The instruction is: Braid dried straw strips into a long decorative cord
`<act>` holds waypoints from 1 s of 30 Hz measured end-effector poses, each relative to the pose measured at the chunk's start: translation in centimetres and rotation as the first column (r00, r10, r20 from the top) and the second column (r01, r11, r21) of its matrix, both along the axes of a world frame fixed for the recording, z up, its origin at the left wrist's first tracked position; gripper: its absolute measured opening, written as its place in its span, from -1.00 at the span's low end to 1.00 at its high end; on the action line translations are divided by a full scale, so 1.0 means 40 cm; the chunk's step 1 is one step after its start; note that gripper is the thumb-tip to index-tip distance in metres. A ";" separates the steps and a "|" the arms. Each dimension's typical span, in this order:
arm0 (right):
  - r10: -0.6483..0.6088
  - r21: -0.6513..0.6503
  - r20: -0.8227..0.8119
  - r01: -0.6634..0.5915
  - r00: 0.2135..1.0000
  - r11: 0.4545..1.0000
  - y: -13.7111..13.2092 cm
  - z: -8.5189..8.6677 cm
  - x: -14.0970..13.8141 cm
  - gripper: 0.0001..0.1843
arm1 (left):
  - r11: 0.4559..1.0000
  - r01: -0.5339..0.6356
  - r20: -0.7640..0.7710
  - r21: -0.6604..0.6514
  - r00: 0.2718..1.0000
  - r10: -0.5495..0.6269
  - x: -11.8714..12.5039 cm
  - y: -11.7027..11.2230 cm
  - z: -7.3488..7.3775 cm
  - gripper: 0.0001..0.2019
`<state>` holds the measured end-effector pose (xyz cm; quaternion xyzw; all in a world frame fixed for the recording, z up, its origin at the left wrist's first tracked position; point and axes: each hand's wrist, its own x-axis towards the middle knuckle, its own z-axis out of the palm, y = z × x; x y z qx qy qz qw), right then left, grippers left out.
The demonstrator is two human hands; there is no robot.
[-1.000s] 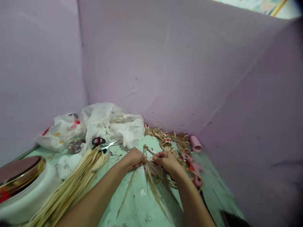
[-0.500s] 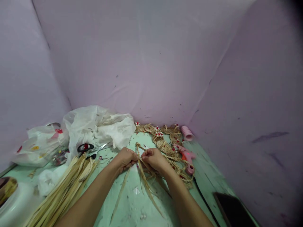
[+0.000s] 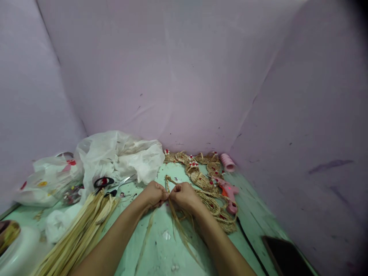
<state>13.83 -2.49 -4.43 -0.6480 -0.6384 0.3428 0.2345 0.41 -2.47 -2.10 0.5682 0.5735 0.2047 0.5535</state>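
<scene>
My left hand (image 3: pixel 155 194) and my right hand (image 3: pixel 184 195) meet over the middle of the table, their fingers pinched on a braid of dry straw-coloured fibre (image 3: pixel 167 184). The braid's finished end points away from me. Loose fibre strands (image 3: pixel 181 234) hang down towards me below the fingers, and one strand (image 3: pixel 146 237) trails from under the left hand. Fingertips cover the spot where the strands cross. To the right of my right hand lies a pile of braided cord (image 3: pixel 214 203).
Left of the hands lie a bundle of dry fibre strips (image 3: pixel 77 234), black-handled scissors (image 3: pixel 104 181) and plastic bags (image 3: pixel 117 157). Woven pieces with red and white beads (image 3: pixel 198 174), a pink glue gun (image 3: pixel 230 193) and a pink thread spool (image 3: pixel 227 163) sit right. A dark phone-like slab (image 3: pixel 284 255) lies front right.
My two hands have come closer together, their fingertips now nearly touching on the braid. The right hand has shifted slightly left. The view has tilted a little.
</scene>
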 end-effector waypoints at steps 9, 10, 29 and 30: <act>-0.027 -0.311 -0.455 -0.130 0.890 0.942 -0.020 0.053 0.002 -0.90 | 0.973 0.067 -0.123 0.219 0.992 -0.040 -0.007 0.012 -0.031 -0.84; -0.046 -0.309 -0.473 -0.116 0.880 0.944 -0.020 0.053 0.003 -0.92 | 0.979 0.059 -0.091 0.194 0.995 -0.042 -0.008 0.010 -0.026 -0.83; -0.232 -0.429 -0.642 -0.091 0.731 0.899 -0.026 0.058 -0.021 -0.86 | 0.996 0.021 0.188 0.084 0.981 -0.037 -0.019 0.002 -0.015 -0.80; -0.227 -0.415 -0.619 -0.068 0.752 0.907 -0.024 0.055 -0.018 -0.86 | 0.996 0.058 0.186 0.074 0.980 -0.071 -0.022 0.003 -0.014 -0.80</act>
